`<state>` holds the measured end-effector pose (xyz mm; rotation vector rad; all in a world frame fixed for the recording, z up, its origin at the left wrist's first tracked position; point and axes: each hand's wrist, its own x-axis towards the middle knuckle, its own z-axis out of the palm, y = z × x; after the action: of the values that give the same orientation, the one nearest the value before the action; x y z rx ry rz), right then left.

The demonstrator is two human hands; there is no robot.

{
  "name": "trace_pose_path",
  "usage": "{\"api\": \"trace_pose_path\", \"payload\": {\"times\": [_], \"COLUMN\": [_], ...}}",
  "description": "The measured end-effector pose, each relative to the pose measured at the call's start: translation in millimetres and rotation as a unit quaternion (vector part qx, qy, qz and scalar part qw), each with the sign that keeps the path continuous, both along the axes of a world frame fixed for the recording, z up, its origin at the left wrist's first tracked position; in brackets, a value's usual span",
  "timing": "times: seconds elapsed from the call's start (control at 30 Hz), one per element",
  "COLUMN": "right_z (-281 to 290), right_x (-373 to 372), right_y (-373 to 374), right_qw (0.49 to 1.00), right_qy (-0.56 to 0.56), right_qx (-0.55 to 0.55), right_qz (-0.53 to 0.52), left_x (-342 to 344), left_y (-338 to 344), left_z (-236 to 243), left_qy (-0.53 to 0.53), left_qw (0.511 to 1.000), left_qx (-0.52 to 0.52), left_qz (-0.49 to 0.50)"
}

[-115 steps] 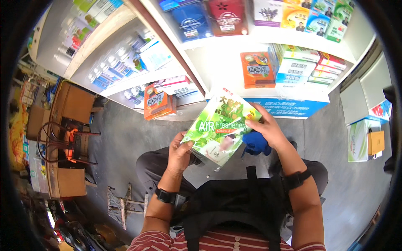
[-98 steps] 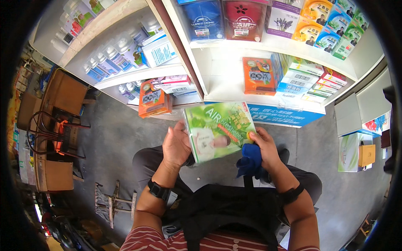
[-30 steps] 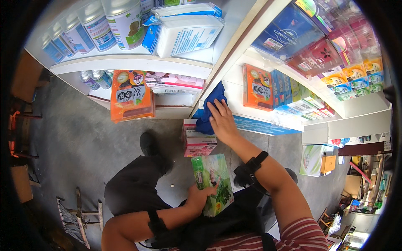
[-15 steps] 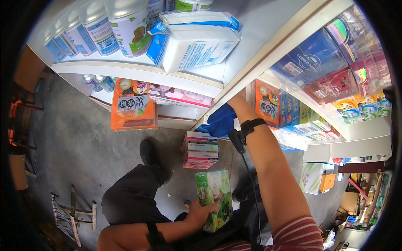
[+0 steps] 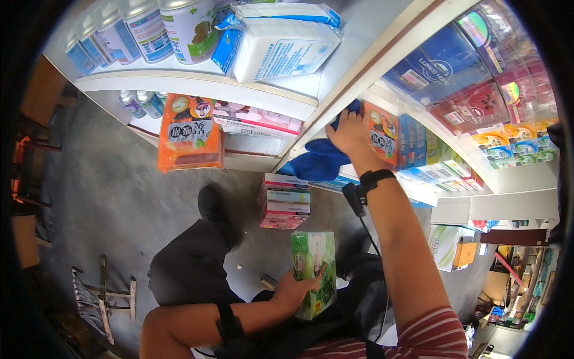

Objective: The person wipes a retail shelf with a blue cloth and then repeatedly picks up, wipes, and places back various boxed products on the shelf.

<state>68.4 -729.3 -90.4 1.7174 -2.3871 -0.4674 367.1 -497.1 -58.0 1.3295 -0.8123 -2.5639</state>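
Left hand (image 5: 294,292) gripping green box (image 5: 315,254), which juts out ahead and right of its fingers. Right hand (image 5: 351,140) open, fingers spread over blue cloth (image 5: 321,166); cloth trails to its left. Orange box (image 5: 382,134) just right of it. Pink cartons (image 5: 286,214) stand ahead of left hand.

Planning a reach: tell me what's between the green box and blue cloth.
The head view shows stacked, mostly pink boxes slightly leftward, plus grey floor.
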Motion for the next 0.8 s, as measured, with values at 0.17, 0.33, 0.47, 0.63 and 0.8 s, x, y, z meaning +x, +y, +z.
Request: {"api": "trace_pose_path", "payload": {"times": [0.17,0.33,0.47,0.63,0.8], "right_z": [-1,-12,-8,22,29], "right_x": [33,63,61,49,88], "right_y": [43,103,137,144,107], "right_qw": [1.0,0.998,0.994,0.859,0.878], "right_qy": [-0.025,-0.018,-0.082,-0.479,-0.386], "right_qx": [-0.007,-0.041,-0.064,-0.181,-0.212], "right_qz": [-0.007,0.033,0.039,-0.006,0.187], "left_x": [-5,-5,-4,-4,-5], "left_y": [3,10,10,13,15], "left_z": [2,1,3,7,3], "left_qy": [0.012,0.03,0.021,0.054,0.04], "left_qw": [0.999,0.999,0.998,0.997,0.997], "left_qx": [-0.03,-0.033,-0.047,-0.057,-0.059], "left_qz": [-0.019,-0.011,-0.026,-0.022,-0.027]}}
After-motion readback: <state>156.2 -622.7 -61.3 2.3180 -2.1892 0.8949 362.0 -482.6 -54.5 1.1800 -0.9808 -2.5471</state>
